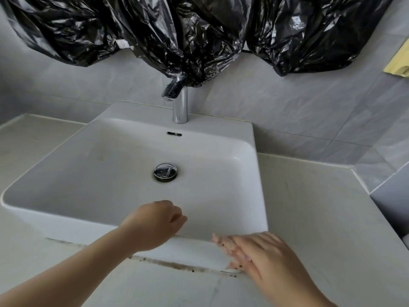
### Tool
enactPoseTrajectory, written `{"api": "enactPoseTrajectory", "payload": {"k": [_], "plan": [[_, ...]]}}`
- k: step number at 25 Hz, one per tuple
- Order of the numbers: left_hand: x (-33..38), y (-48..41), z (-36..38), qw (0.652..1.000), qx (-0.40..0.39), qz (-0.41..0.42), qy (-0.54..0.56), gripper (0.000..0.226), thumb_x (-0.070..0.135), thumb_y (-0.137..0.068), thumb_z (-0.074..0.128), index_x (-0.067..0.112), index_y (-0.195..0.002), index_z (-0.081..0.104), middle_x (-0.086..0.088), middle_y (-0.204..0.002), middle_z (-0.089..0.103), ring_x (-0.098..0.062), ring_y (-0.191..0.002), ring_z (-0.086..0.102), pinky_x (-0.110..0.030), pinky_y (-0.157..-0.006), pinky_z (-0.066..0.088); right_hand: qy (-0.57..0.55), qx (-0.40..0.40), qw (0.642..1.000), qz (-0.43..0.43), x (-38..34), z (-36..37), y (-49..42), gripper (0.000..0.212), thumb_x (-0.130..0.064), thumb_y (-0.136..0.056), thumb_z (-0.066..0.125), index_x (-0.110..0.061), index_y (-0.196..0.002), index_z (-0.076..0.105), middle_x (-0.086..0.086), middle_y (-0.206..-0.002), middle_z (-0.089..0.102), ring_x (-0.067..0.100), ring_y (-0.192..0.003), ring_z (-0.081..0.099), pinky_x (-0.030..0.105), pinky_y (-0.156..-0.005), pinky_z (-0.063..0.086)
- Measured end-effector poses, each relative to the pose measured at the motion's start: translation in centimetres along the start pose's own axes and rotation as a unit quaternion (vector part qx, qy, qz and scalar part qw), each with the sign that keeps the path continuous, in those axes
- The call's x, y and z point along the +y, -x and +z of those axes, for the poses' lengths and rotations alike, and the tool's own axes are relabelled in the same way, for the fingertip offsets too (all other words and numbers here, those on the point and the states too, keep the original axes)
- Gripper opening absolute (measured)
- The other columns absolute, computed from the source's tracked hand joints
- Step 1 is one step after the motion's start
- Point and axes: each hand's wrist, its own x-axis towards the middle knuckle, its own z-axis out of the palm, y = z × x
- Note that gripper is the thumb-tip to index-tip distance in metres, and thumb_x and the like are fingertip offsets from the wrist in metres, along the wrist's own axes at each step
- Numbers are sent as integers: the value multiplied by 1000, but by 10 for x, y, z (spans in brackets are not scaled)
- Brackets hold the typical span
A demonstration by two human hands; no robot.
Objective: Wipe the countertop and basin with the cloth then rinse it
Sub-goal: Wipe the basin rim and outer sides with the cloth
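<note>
A white rectangular basin [243,156] sits on a pale stone countertop [309,207], with a chrome tap [179,103] at the back and a chrome drain plug [165,171] in the bowl. My left hand [155,222] is at the basin's front rim, its fingers curled over the edge. My right hand [259,253] lies flat against the basin's lower front face, fingers straight and flecked with dark specks. A thin white patch shows under those fingertips; I cannot tell whether it is the cloth. Dark grime [177,265] lines the joint under the basin.
Black plastic bags [199,29] hang over the wall above the tap and drape onto its handle. Grey tiled walls close in the back and right side. A yellow item [398,65] shows at the right edge. The countertop extends on both sides of the basin.
</note>
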Motion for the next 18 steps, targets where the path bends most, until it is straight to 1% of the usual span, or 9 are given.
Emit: {"api": "enactPoseTrajectory", "payload": {"k": [3, 6, 8, 11, 13, 14, 15, 16, 18], "plan": [[-28, 32, -2, 994, 100, 44, -26, 69, 62, -76, 2, 18, -82, 55, 6, -84, 56, -11, -79, 54, -28, -68, 44, 12, 2, 999, 36, -33, 6, -24, 43, -46, -92, 33, -31, -67, 64, -15, -55, 59, 10, -48, 56, 19, -46, 44], [-61, 52, -5, 987, 142, 71, -32, 54, 57, -85, 15, 20, -68, 50, 8, -65, 52, -10, -61, 52, -16, -48, 30, -1, -38, 999, 11, -90, 34, -67, 29, -42, -75, 40, -30, -59, 61, -15, -50, 58, 7, -42, 52, 19, -40, 34], [-90, 62, -9, 980, 173, 85, -52, 51, 52, -94, 21, 27, -67, 57, 14, -61, 55, -6, -57, 53, -10, -47, 28, -43, -56, 997, 21, -101, 38, -75, 24, -42, -75, 43, -35, -68, 65, -20, -58, 63, 2, -47, 55, 18, -43, 33], [-127, 73, -13, 970, 210, 119, -42, 50, 51, -97, 19, 36, -81, 64, 21, -71, 62, -1, -64, 56, -17, -55, 44, -120, -131, 976, 127, -80, 10, -61, 20, -52, -86, 42, -55, -93, 61, -37, -85, 64, -12, -68, 62, 4, -59, 44], [-142, 77, -13, 963, 233, 134, -27, 42, 50, -96, 26, 39, -85, 65, 23, -75, 64, 0, -66, 57, -17, -58, 46, -75, -70, 989, 109, -80, 6, -57, 30, -61, -88, 32, -50, -104, 54, -28, -90, 66, -7, -77, 63, 8, -64, 46], [-145, 77, -13, 961, 237, 142, -19, 37, 50, -94, 30, 39, -86, 65, 24, -76, 64, 0, -65, 57, -16, -58, 46, -68, -64, 989, 111, -90, 13, -67, 31, -59, -88, 33, -44, -106, 54, -24, -93, 67, -4, -81, 64, 13, -66, 47], [-145, 75, -12, 960, 236, 152, -16, 33, 49, -92, 35, 39, -85, 66, 24, -74, 64, 0, -64, 58, -16, -57, 45, -57, -105, 985, 125, -109, 23, -81, 31, -55, -85, 36, -40, -101, 58, -21, -92, 68, -2, -80, 64, 16, -65, 47], [-146, 73, -12, 958, 235, 161, -18, 29, 48, -89, 38, 39, -83, 66, 23, -71, 63, -1, -62, 57, -15, -54, 44, -48, -129, 984, 111, -128, 40, -93, 31, -52, -80, 38, -34, -89, 61, -20, -80, 68, -1, -70, 64, 17, -55, 43], [-154, 72, -15, 955, 237, 174, -22, 25, 47, -85, 42, 39, -77, 64, 21, -66, 60, 0, -58, 56, -13, -48, 41, -56, -73, 994, 58, -153, 63, -118, 26, -47, -72, 40, -27, -68, 56, -18, -56, 61, 2, -47, 56, 17, -37, 23]]}}
